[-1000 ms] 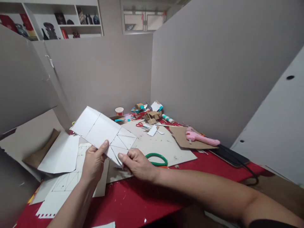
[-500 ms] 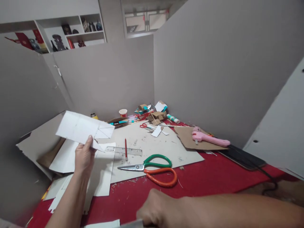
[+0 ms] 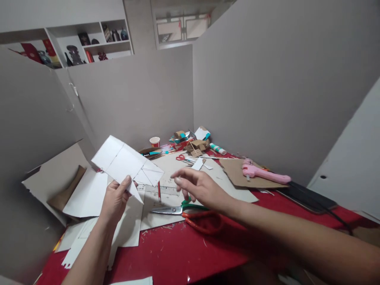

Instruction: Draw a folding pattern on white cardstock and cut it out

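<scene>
Left hand pinches a lined card at centre left; right hand, fingers spread, hovers over scissors. Cutting cleanly means following the lines.

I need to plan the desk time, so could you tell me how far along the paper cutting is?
Done: the white card sheet already carries ruled pencil lines. In hand: the left hand holds it raised, while the right hand hovers open above the green-and-orange scissors. Left: its marked triangles look uncut.
</scene>
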The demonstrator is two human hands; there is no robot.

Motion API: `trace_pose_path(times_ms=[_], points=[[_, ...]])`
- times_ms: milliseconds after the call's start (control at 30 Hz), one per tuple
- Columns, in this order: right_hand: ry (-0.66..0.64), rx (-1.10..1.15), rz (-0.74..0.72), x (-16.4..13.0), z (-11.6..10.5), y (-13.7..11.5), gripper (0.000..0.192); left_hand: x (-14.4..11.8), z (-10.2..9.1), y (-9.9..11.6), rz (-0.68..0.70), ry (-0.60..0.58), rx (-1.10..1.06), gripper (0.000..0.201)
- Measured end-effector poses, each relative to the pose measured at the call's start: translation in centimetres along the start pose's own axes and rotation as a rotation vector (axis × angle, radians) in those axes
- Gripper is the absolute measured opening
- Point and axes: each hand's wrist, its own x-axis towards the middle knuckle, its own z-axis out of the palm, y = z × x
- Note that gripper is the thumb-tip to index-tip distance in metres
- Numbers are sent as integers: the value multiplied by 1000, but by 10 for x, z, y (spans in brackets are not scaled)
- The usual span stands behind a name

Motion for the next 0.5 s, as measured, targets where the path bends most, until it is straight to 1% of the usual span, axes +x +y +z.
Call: trace_pose_path(times_ms=[100, 200, 267, 333, 400, 500], points=[[-55, 64, 72, 18, 3, 5, 39, -5, 2, -3, -28, -82, 37, 35], [-187, 140, 134, 26, 13, 12, 37, -8, 3, -5, -47, -160, 66, 35], [-229, 202, 151, 29, 19, 17, 39, -9, 3, -6, -39, -201, 74, 34], [-207, 260, 146, 30, 24, 23, 41, -10, 4, -4, -18, -239, 69, 32], [-153, 312, 128, 32, 25, 28, 44, -12, 5, -1, -2, -282, 57, 31], [-81, 369, 97, 34, 24, 34, 47, -15, 9, 3, -13, -356, 48, 38]])
